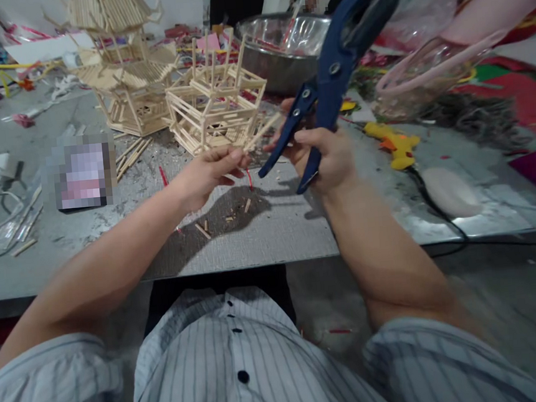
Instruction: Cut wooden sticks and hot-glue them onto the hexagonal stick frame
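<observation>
My right hand (322, 152) is wrapped around a blue pipe cutter (332, 73), whose head points up and away. Across from it, my left hand (216, 171) has thumb and fingers pinched together. A thin wooden stick (264, 131) runs from those fingertips toward the fingers of my right hand. Just behind my hands stands an open frame of wooden sticks (217, 105), with several uprights on top. Short cut stick pieces (202, 230) lie on the table below my hands.
A finished-looking stick pagoda (120, 70) stands at the back left, near loose sticks (135, 153). A phone (82, 173) lies left. Behind is a metal bowl (265, 57). On the right are a yellow glue gun (392, 143) with a black cord and a pink-handled basket (408, 88).
</observation>
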A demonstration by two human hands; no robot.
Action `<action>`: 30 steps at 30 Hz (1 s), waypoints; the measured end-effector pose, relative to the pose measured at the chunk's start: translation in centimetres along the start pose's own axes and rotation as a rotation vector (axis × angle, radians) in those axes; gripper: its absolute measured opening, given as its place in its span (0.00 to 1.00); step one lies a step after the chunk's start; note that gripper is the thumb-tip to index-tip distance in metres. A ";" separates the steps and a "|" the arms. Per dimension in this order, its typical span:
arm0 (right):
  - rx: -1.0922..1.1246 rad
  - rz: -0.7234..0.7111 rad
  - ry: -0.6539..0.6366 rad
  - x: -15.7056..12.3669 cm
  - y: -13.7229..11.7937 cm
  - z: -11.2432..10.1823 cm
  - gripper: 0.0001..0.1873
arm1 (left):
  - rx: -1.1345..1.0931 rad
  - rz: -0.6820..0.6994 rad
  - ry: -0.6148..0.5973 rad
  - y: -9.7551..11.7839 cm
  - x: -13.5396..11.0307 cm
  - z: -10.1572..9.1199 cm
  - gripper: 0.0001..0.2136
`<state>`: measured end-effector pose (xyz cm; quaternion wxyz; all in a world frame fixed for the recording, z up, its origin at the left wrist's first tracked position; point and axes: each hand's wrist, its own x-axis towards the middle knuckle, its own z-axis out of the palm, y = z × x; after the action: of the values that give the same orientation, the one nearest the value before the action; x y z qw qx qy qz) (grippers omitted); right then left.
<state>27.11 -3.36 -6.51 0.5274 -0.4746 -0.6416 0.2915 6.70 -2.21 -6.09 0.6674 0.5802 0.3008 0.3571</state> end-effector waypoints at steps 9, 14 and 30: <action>-0.617 -0.125 -0.010 -0.1 1.8 -0.2 0.27 | -0.035 0.061 0.212 2.0 0.7 -1.8 0.14; -0.719 -0.078 -0.070 -0.3 1.6 0.4 0.31 | 0.091 0.172 0.263 1.8 0.8 -1.4 0.14; -0.703 -0.143 -0.189 -0.9 1.4 2.0 0.35 | 0.351 0.262 0.221 0.5 0.8 -0.9 0.13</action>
<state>25.57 -3.42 -8.65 0.2898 -0.5517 -0.7799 0.0585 6.36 -0.98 -5.70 0.4672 0.6787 0.3516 0.4444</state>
